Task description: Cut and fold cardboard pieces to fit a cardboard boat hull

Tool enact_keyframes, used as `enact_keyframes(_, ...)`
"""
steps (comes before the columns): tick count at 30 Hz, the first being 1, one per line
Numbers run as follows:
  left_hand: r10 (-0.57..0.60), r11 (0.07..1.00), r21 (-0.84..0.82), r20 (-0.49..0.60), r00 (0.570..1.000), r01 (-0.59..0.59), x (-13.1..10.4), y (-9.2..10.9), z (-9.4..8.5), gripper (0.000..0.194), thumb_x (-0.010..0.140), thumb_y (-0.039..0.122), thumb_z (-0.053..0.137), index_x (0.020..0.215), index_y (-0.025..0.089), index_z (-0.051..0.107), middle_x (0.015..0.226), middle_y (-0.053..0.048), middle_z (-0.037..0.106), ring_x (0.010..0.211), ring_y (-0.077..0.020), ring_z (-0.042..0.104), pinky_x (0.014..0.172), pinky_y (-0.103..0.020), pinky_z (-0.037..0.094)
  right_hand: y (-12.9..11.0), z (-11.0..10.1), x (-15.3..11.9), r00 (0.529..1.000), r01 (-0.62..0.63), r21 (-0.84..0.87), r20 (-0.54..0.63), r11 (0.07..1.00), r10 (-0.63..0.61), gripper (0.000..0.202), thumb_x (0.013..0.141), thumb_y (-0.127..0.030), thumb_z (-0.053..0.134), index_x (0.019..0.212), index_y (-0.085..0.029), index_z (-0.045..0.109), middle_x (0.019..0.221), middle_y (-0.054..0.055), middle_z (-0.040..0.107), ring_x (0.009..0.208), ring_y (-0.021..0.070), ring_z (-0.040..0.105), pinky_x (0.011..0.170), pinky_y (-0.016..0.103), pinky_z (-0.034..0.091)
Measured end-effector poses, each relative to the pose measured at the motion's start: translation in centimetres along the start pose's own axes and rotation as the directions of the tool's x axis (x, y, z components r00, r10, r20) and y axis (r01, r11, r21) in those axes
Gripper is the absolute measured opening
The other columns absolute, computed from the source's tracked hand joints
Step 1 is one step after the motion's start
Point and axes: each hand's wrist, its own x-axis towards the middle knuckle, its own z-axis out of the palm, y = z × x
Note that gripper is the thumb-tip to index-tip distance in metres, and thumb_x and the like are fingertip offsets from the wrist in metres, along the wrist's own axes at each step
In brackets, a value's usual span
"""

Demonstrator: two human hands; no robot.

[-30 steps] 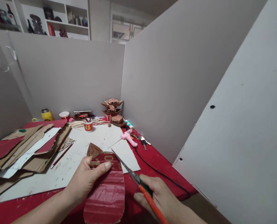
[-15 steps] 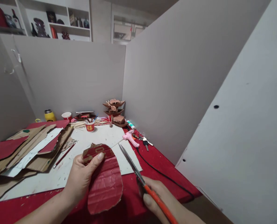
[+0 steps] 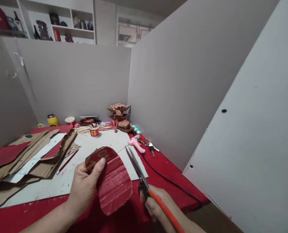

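My left hand point(image 3: 86, 179) pinches a red piece of cardboard point(image 3: 116, 186) near its top left, thumb on the front face. The piece has a rounded outline, crease lines across it and a darker printed strip along its top. My right hand point(image 3: 162, 204) is closed around orange-handled scissors point(image 3: 142, 178), whose blades point up and away. The blades stand just right of the cardboard, apart from its edge. Part of the scissors' grip is hidden by my fingers.
Cut cardboard sheets point(image 3: 46, 161) pile up at the left beside a pencil point(image 3: 67, 160). A pink glue gun point(image 3: 136, 144), keys point(image 3: 152, 149), a red paper cup point(image 3: 94, 130) and small model boats point(image 3: 119, 111) stand farther back. Grey partitions point(image 3: 173, 87) enclose the table.
The red cardboard has turned in my left hand, its lower end swinging right and up toward the scissors. The scissors have shifted slightly, with their blades still beside it.
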Motion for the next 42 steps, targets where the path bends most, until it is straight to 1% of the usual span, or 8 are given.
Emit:
enact_keyframes(5, -0.210, 0.976, -0.010, 0.253, 0.944, 0.219, -0.2, 0.1, 0.2, 0.016, 0.072, 0.027, 0.076, 0.083, 0.016, 0.074, 0.077, -0.002, 0.074, 0.070, -0.0147, 0.065, 0.069, -0.022, 0.050, 0.1, 0.1, 1.1, 0.988, -0.039, 0.348, -0.124, 0.937, 0.087, 0.046, 0.090, -0.061, 0.040, 0.088, -0.017, 0.055, 0.066, -0.001, 0.050, 0.054, 0.0119, 0.046, 0.054, 0.025, 0.042)
enact_keyframes(11, -0.437, 0.887, 0.180, 0.623, 0.649, 0.425, -0.9, 0.7, 0.7, 0.015, 0.069, 0.024, 0.075, 0.079, 0.012, 0.074, 0.071, -0.005, 0.070, 0.062, -0.0136, 0.059, 0.064, -0.022, 0.045, -2.5, -0.8, 3.6, 0.987, 0.040, 0.231, -0.159, 0.972, -0.003, 0.036, 0.078, -0.047, 0.067, 0.095, -0.017, 0.056, 0.080, 0.001, 0.057, 0.067, 0.0141, 0.052, 0.063, 0.026, 0.045)
enact_keyframes(17, -0.446, 0.883, 0.200, 0.636, 0.629, 0.424, -0.6, 0.0, 0.4, 0.017, 0.067, 0.027, 0.077, 0.065, 0.011, 0.069, 0.056, 0.002, 0.058, 0.051, -0.0081, 0.046, 0.055, -0.019, 0.038, -3.7, 0.9, 3.9, 0.995, 0.101, -0.024, 0.006, 0.995, -0.101, 0.009, 0.078, -0.022, 0.061, 0.080, -0.018, 0.053, 0.067, -0.004, 0.048, 0.059, 0.0102, 0.042, 0.054, 0.021, 0.038)
enact_keyframes(23, -0.350, 0.919, -0.038, 0.384, 0.854, 0.393, 1.3, -0.5, -0.6, 0.021, 0.079, 0.035, 0.067, 0.086, 0.015, 0.069, 0.059, -0.001, 0.062, 0.051, -0.0109, 0.054, 0.052, -0.020, 0.045, -4.1, 0.1, 5.1, 0.916, 0.145, 0.061, -0.387, 0.988, -0.110, 0.019, 0.082, -0.034, 0.059, 0.086, -0.018, 0.052, 0.063, -0.004, 0.048, 0.056, 0.0122, 0.045, 0.052, 0.023, 0.042)
enact_keyframes(27, -0.253, 0.964, 0.052, 0.486, 0.837, 0.261, 0.6, -0.9, 0.2, 0.018, 0.072, 0.027, 0.074, 0.083, 0.016, 0.065, 0.061, -0.001, 0.063, 0.053, -0.0127, 0.056, 0.049, -0.021, 0.045, -4.2, -0.1, 6.7, 0.689, 0.250, -0.028, -0.697, 0.968, -0.198, 0.019, 0.080, -0.036, 0.061, 0.085, -0.018, 0.056, 0.076, 0.003, 0.061, 0.070, 0.0185, 0.059, 0.068, 0.031, 0.050)
enact_keyframes(29, -0.203, 0.979, 0.071, 0.478, 0.854, 0.193, -0.3, -1.2, 1.0, 0.021, 0.070, 0.028, 0.077, 0.081, 0.015, 0.065, 0.064, -0.001, 0.064, 0.059, -0.0127, 0.057, 0.056, -0.021, 0.047, -4.0, 0.6, 7.2, 0.652, 0.286, -0.053, -0.720, 0.957, -0.235, 0.016, 0.081, -0.035, 0.060, 0.085, -0.019, 0.056, 0.080, 0.004, 0.064, 0.074, 0.0201, 0.062, 0.072, 0.032, 0.051)
enact_keyframes(35, -0.170, 0.980, -0.096, 0.080, 0.982, 0.177, -1.2, -1.3, 2.3, 0.033, 0.076, 0.040, 0.070, 0.096, 0.014, 0.067, 0.093, -0.010, 0.072, 0.072, -0.0210, 0.067, 0.066, -0.032, 0.055, -3.3, 4.0, 6.2, 0.817, 0.339, 0.117, -0.529, 0.933, -0.231, 0.017, 0.087, -0.031, 0.057, 0.098, -0.019, 0.061, 0.088, 0.007, 0.068, 0.079, 0.0206, 0.064, 0.079, 0.033, 0.053)
enact_keyframes(42, 0.082, 0.979, 0.185, 0.032, 0.996, -0.087, -0.4, 1.4, -0.3, 0.025, 0.078, 0.038, 0.067, 0.064, 0.017, 0.065, 0.060, 0.000, 0.065, 0.057, -0.0154, 0.058, 0.059, -0.024, 0.048, -2.0, 1.1, 3.2, 0.975, 0.115, 0.145, -0.203, 0.983, -0.085, 0.032, 0.087, -0.050, 0.054, 0.089, -0.018, 0.054, 0.065, -0.003, 0.049, 0.052, 0.0105, 0.044, 0.050, 0.021, 0.044)
